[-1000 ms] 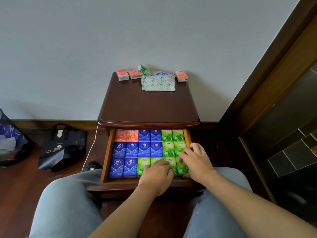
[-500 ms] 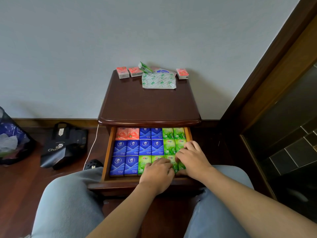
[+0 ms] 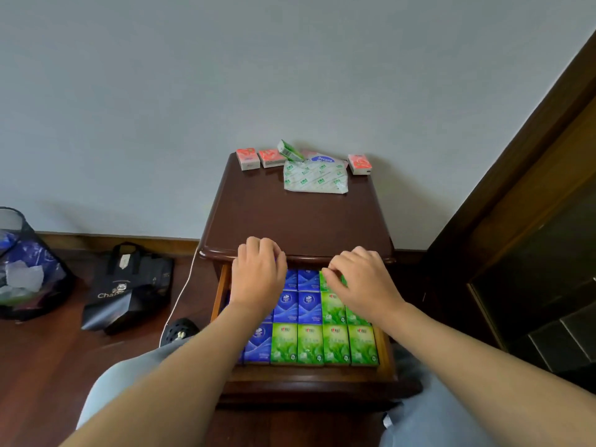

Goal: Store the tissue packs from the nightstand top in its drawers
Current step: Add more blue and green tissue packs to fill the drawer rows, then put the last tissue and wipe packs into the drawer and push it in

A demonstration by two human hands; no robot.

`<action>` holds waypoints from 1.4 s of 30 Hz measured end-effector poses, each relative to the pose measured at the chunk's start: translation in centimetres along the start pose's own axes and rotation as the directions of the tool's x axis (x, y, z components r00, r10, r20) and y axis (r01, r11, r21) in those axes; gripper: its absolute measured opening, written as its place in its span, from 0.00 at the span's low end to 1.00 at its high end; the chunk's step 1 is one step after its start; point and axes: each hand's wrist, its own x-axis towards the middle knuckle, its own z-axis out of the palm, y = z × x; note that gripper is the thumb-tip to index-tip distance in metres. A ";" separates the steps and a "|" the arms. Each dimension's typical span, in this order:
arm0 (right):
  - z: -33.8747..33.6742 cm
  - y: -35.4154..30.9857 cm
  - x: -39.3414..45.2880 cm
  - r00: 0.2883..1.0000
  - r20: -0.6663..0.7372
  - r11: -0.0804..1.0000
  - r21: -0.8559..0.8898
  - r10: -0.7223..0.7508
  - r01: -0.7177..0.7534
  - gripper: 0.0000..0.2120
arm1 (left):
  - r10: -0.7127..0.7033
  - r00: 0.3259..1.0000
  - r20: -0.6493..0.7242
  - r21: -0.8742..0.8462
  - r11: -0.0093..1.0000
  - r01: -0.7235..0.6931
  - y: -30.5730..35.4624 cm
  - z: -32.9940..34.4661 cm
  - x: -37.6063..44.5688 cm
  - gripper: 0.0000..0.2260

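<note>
Your left hand [image 3: 258, 279] sits over the back left of the open drawer [image 3: 383, 343], fingers [image 3: 254, 250] curled down near the nightstand's front edge; whether they grip a pack I cannot tell, since the hand covers what lies under it. Your right hand [image 3: 361, 282] is at the back right of the drawer, fingertips pinched narrow right at a green pack [image 3: 324, 280] in the rear row (touching it, it seems, though a firm hold is not clear).

The drawer, in the lower middle of the frame, is filled with rows of blue packs [image 3: 298, 306] and green packs [image 3: 322, 345] standing side by side.

On the nightstand top [image 3: 300, 217], along the wall in the upper middle of the frame, are three red packs [image 3: 247, 158], a tilted green pack [image 3: 289, 151] and a crumpled plastic wrapper [image 3: 314, 175].

At the left of the frame, on the floor, stand a black bag [image 3: 129, 285] and a mesh bin [image 3: 22, 269].
</note>
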 end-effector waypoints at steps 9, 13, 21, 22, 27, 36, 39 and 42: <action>1.7 -1.2 14.5 0.973 -0.073 0.934 0.305 0.220 -0.188 0.12 | -0.214 0.892 0.397 0.291 0.952 0.099 -6.0 3.2 7.5 0.32; 3.9 -1.4 21.6 0.951 -0.055 0.902 0.337 0.305 -0.270 0.17 | -0.174 0.904 0.390 0.335 0.941 0.036 -6.9 4.6 10.0 0.34; 8.1 -0.9 33.3 0.930 -0.050 0.922 0.164 0.364 -0.351 0.26 | -0.113 0.933 0.341 0.331 0.944 -0.007 -7.4 6.0 12.5 0.37; 8.5 -0.9 34.4 0.922 -0.045 0.914 0.161 0.384 -0.372 0.27 | -0.106 0.934 0.341 0.327 0.945 -0.013 -7.3 6.2 12.8 0.37; 11.2 -0.1 36.8 0.900 -0.044 0.900 0.069 0.434 -0.431 0.28 | -0.071 0.946 0.318 0.327 0.944 -0.039 -7.1 6.4 13.9 0.37; 9.1 0.8 32.6 0.919 -0.312 0.959 0.222 0.241 -0.176 0.18 | -0.085 0.952 0.292 0.273 0.962 0.002 -6.9 5.7 14.1 0.36; 8.5 0.3 26.7 0.952 -0.301 0.969 0.246 0.047 0.030 0.18 | -0.147 0.968 0.201 0.208 0.972 0.105 -7.2 5.6 14.8 0.32; 8.8 0.8 20.8 0.960 -0.249 0.944 0.268 -0.127 0.194 0.20 | -0.202 0.971 0.127 0.206 0.963 0.174 -7.7 5.8 16.3 0.31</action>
